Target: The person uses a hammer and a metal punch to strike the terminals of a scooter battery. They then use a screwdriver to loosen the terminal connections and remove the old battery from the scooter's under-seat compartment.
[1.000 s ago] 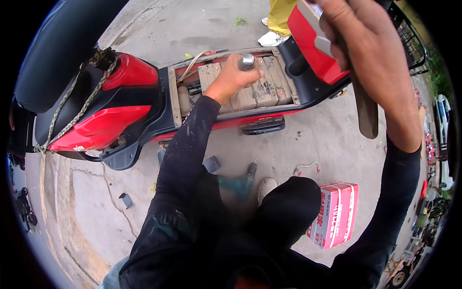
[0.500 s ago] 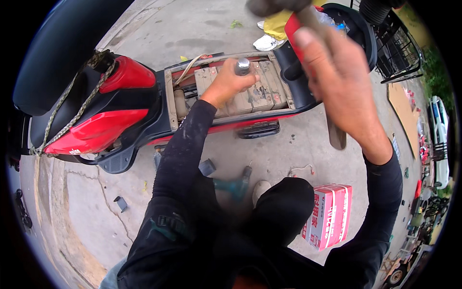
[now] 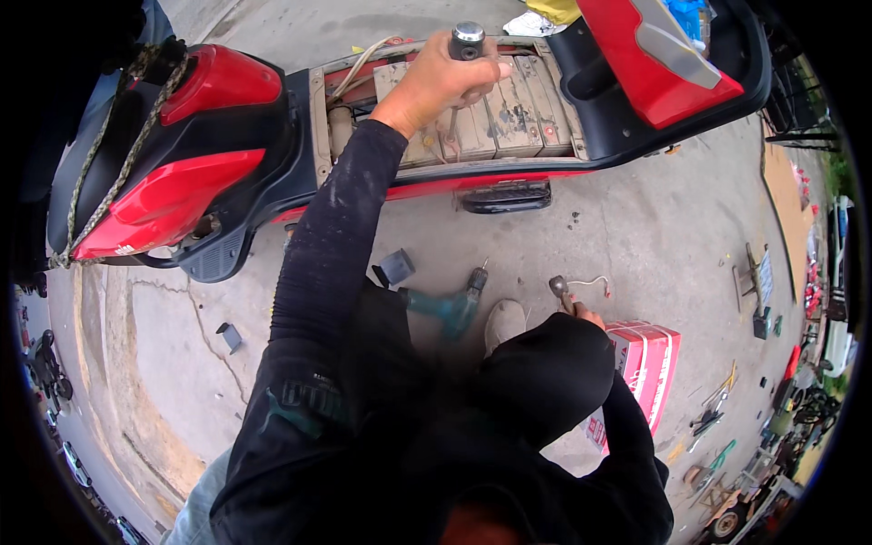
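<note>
My left hand (image 3: pixel 442 80) is wrapped round the dark, metal-capped handle of a screwdriver (image 3: pixel 468 41). Its shaft points down among the grey, dusty batteries (image 3: pixel 519 123), which sit side by side in the open floor bay of a red and black electric scooter (image 3: pixel 381 193). Lower right, beside my knee, my right hand (image 3: pixel 590 317) is closed on a hammer (image 3: pixel 560 289), its head just above the ground. My knee hides most of that hand and the handle's lower end. A pink and white carton (image 3: pixel 649 363) stands by my right forearm.
A teal cordless drill (image 3: pixel 451 312) lies near my shoe (image 3: pixel 505 323). Small dark plastic pieces (image 3: pixel 394 268) and a thin cable (image 3: pixel 595 282) lie on the concrete. Several hand tools (image 3: pixel 713 409) are spread at the right. Someone's white shoe (image 3: pixel 534 24) shows beyond the scooter.
My right hand has swung the hammer from raised above the scooter down beside my knee. My left hand keeps its grip on the screwdriver in the battery bay. The view has shifted.
</note>
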Motion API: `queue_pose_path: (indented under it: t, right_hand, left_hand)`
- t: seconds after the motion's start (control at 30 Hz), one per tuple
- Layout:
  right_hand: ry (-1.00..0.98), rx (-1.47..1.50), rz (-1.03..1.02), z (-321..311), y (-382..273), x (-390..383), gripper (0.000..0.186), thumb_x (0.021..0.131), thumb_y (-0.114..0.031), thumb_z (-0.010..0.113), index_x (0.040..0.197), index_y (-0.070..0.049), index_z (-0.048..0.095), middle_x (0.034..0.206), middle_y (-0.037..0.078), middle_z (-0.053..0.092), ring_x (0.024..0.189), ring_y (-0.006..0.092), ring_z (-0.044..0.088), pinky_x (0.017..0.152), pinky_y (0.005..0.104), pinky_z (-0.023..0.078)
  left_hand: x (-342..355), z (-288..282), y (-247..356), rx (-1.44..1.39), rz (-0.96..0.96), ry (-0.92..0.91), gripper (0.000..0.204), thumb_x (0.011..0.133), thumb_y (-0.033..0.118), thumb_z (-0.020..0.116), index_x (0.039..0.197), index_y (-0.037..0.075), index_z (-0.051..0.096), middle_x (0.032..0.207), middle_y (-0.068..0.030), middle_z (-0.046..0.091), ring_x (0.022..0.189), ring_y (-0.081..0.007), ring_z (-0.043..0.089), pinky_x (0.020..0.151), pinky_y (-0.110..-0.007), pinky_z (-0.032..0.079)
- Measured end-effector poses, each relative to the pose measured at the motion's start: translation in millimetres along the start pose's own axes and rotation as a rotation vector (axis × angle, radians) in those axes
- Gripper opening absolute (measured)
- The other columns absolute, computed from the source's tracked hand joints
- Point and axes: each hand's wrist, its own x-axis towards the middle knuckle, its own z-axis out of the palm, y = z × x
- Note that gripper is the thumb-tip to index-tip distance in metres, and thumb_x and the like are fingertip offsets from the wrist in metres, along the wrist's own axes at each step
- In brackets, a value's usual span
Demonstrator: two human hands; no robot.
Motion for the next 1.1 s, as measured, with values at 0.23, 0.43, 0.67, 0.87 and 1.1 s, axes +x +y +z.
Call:
queue_pose_path:
  t: [0.23, 0.43, 0.67, 0.87, 1.1]
  right_hand:
    - [0.235, 0.197, -0.348, -94.5, -91.2, 40.6, 0.038, 0.094, -0.03, 0.074, 0.118, -0.001, 0.07, 0.11, 0.021, 0.072, 0.1, 0.0367, 0.071, 0.085, 0.0447, 0.056]
    - [0.358, 0.735, -1.243, -289.1, -386.1, 70.0, 0.029, 0.097, -0.024, 0.069, 0.108, 0.003, 0.067, 0.091, 0.016, 0.071, 0.082, 0.0261, 0.069, 0.075, 0.0358, 0.054]
    - [0.327, 0.803, -0.854, -269.3, -439.1, 32.5, 0.048, 0.096, -0.035, 0.072, 0.075, 0.008, 0.067, 0.057, 0.004, 0.059, 0.053, 0.0114, 0.056, 0.054, 0.0301, 0.045]
    - [0.087, 0.912, -0.928, -267.4, -416.5, 70.5, 0.042, 0.095, -0.031, 0.074, 0.075, 0.005, 0.068, 0.057, 0.003, 0.058, 0.053, 0.0108, 0.053, 0.052, 0.0299, 0.042]
    - [-0.272, 0.859, -1.206, -278.2, -417.0, 105.2, 0.036, 0.094, -0.027, 0.076, 0.074, 0.002, 0.069, 0.057, 0.002, 0.057, 0.052, 0.01, 0.05, 0.05, 0.0295, 0.039]
  left_hand:
    - [-1.4, -0.7, -2.4, 0.087, 0.007, -0.024, 0.033, 0.09, 0.018, 0.071, 0.066, 0.011, 0.048, 0.057, 0.0059, 0.041, 0.049, -0.0047, 0.034, 0.047, -0.026, 0.024]
    - [5.9, 0.3, -2.9, 0.165, -0.034, -0.068, 0.022, 0.09, 0.019, 0.073, 0.075, 0.008, 0.061, 0.06, 0.005, 0.05, 0.053, -0.0052, 0.043, 0.049, -0.026, 0.032]
    - [5.5, -23.1, -54.4, 0.485, 0.042, -0.063, 0.016, 0.086, 0.016, 0.076, 0.096, 0.006, 0.069, 0.074, 0.0, 0.063, 0.067, -0.0098, 0.057, 0.057, -0.028, 0.045]
    - [-6.0, 17.1, -38.8, 0.345, 0.254, 0.165, 0.024, 0.082, 0.013, 0.076, 0.102, 0.003, 0.067, 0.095, -0.0058, 0.07, 0.089, -0.0147, 0.064, 0.075, -0.034, 0.052]
    - [-20.8, 43.9, -36.8, 0.134, 0.224, 0.429, 0.02, 0.089, 0.008, 0.067, 0.105, -0.003, 0.063, 0.093, -0.0071, 0.068, 0.089, -0.0181, 0.065, 0.081, -0.035, 0.052]
